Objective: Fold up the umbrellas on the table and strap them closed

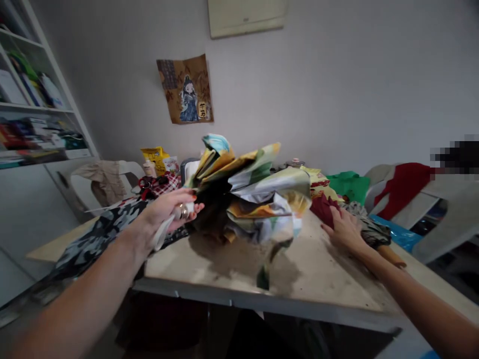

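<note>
My left hand point(175, 209) is closed at the left end of a crumpled, colourful printed sheet point(262, 199), which is yellow, green, white and blue and blurred by motion. A white strap point(163, 232) hangs beside my palm; I cannot tell whether it belongs to the sheet. The sheet is held above the table point(232, 269) and casts a shadow on it. My right hand point(344, 227) reaches to the right side of the table, with its fingers on a dark red cloth point(325, 207). Whether those fingers grip the cloth or only lie on it is unclear.
Camouflage cloth point(101, 239) covers the table's left side. At the back stand a yellow packet point(155, 158) and a green bag point(348, 184). Grey patterned cloth point(370, 227) and a brown roll point(391, 255) lie at right. Chairs point(129, 172) with clothes stand behind.
</note>
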The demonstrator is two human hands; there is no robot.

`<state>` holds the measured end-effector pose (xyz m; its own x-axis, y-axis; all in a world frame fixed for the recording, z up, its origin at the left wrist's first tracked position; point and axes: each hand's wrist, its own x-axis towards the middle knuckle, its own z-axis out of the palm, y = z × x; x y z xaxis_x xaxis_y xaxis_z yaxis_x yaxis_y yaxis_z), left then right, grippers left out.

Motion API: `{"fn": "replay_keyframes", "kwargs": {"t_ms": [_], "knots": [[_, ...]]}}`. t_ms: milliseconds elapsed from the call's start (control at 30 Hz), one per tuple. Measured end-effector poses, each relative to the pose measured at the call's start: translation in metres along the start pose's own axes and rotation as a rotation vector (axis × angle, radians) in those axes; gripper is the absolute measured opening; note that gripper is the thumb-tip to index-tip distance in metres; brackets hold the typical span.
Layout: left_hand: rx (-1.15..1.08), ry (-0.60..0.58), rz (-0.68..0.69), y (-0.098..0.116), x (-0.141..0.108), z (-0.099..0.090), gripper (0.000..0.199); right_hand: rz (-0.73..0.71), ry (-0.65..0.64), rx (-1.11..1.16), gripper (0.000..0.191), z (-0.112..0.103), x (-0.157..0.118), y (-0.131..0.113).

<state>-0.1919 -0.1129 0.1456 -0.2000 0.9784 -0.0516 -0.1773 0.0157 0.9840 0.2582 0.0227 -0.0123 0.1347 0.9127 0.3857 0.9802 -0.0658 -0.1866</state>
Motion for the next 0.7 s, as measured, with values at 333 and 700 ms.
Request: {"fn": "replay_keyframes", "kwargs": {"t_ms": [333,700], "knots": [[0.108,-0.525,-0.058,0.024,0.043,0.121,0.016,-0.477,-0.131,1.081,0.100,-0.095,-0.043,-0.088],[0.205,-0.448,0.139,0.036,0.086,0.159,0.030,-0.037,0.095,1.174,0.057,-0.101,-0.016,-0.053]]}}
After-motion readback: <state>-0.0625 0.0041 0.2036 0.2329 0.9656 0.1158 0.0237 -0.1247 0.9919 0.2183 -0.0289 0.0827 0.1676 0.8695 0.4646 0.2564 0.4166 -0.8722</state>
